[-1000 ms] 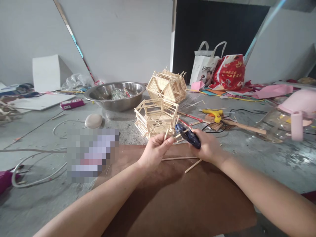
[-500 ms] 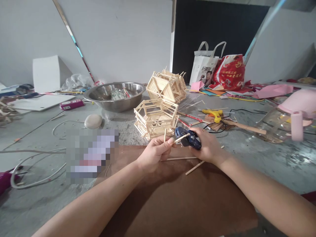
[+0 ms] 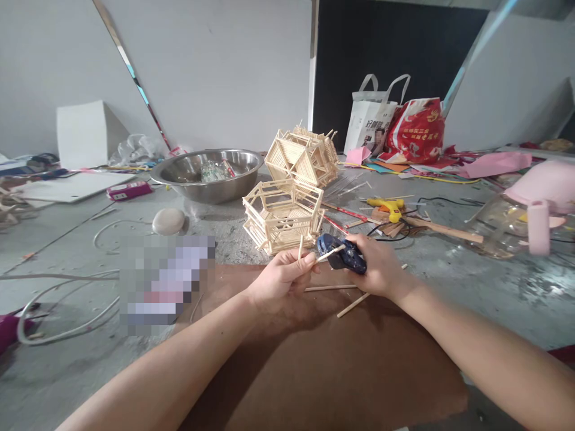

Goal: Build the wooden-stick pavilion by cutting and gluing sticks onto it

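Observation:
Thumb and fingers of my left hand point(image 3: 287, 272) pinch thin wooden sticks point(image 3: 300, 246); one points up, another slants right towards a dark blue tool point(image 3: 353, 256). My right hand point(image 3: 380, 263) is wrapped round that tool, whose head touches or overlaps the slanting stick. Just beyond my hands stands an open hexagonal stick frame point(image 3: 284, 218), with a fuller stick structure point(image 3: 303, 157) behind it. Loose sticks point(image 3: 353, 305) lie on the brown board point(image 3: 341, 365) below my hands.
A steel bowl point(image 3: 206, 191) stands back left, near a white round object point(image 3: 168, 221). A blurred-out flat item point(image 3: 168, 281) lies left of the board. At right are a yellow glue gun point(image 3: 390, 208), a clear jug point(image 3: 494, 227) with pink lid, and bags point(image 3: 415, 131) behind.
Both hands keep nearly the same place and hold. My left hand has shifted very slightly to the right, and the view has moved a little.

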Motion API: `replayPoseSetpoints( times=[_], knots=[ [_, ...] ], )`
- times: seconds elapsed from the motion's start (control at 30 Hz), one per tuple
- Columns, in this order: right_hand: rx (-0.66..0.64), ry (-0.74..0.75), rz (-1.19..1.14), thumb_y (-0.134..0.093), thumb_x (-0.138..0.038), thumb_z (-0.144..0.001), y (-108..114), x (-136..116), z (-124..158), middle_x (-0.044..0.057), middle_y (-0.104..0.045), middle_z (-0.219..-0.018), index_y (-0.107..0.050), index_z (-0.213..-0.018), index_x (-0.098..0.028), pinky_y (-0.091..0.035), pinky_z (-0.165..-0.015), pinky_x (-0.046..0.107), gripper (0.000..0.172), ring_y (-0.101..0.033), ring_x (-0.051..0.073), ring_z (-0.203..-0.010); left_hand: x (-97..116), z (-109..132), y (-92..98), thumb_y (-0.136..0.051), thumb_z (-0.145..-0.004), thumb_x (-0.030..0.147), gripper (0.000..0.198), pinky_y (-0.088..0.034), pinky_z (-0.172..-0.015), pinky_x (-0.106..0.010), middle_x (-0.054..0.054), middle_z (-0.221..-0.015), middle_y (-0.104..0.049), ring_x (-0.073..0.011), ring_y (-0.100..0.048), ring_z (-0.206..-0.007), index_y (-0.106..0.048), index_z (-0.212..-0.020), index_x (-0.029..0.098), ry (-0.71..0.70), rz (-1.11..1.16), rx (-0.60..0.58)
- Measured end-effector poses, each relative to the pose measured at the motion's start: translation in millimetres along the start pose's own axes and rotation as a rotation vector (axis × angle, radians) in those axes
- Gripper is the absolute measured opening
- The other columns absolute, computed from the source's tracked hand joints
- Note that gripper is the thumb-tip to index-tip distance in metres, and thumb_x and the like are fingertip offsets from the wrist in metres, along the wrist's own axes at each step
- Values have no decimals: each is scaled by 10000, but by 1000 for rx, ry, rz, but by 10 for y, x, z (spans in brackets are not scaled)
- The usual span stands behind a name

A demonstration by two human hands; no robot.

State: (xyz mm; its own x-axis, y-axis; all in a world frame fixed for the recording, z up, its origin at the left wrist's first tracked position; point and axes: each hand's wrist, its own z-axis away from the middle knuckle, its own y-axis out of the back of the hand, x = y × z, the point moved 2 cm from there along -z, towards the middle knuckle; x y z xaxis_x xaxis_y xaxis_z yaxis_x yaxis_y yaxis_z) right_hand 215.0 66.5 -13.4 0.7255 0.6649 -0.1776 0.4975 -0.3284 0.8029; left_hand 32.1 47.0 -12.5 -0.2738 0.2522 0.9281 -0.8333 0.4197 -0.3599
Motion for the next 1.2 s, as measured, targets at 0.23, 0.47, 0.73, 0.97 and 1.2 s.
replayPoseSetpoints(
  times=[0.23,0.47,0.73,0.97,1.2],
  knots=[
    [-18,-17,7,-495,-280,-656,40,-31,-6,76,-620,-805,-447,-939,-169,-426,-598,301,308,-593,230,-722,12,17,-16,-556,-710,370,250,-90,-368,-180,88,-389,-236,-19,-161,-359,-530,-642,131,-51,-48,28],
    [-69,-56,-5,-504,-267,-653,37,-37,-1,64,-623,-784,-456,-917,-177,-429,-605,291,283,-595,217,-709,12,24,-56,-618,-659,353,257,-122,-390,-187,85,-429,-298,-13,-199,-380,-474,-605,147,-204,-162,149],
    [-29,-58,-24,-500,-252,-653,-8,-42,-18,80,-610,-832,-441,-964,-160,-436,-640,313,329,-583,231,-764,16,11,-57,-597,-683,344,270,-99,-365,-190,95,-370,-259,-14,-175,-346,-449,-574,146,-217,-102,156],
    [-65,-26,-72,-506,-265,-657,-45,-13,-10,105,-581,-938,-404,-1033,-157,-429,-703,342,404,-555,246,-853,22,12,-35,-600,-679,332,221,-99,-348,-173,94,-360,-273,-14,-185,-330,-499,-636,140,-90,-13,59],
    [-63,7,-76,-520,-293,-651,-58,23,-4,107,-575,-931,-398,-1052,-162,-425,-703,351,439,-550,253,-857,13,2,-22,-606,-667,346,242,-105,-343,-174,89,-354,-275,-18,-183,-326,-484,-621,141,-13,27,-20]
  ],
)
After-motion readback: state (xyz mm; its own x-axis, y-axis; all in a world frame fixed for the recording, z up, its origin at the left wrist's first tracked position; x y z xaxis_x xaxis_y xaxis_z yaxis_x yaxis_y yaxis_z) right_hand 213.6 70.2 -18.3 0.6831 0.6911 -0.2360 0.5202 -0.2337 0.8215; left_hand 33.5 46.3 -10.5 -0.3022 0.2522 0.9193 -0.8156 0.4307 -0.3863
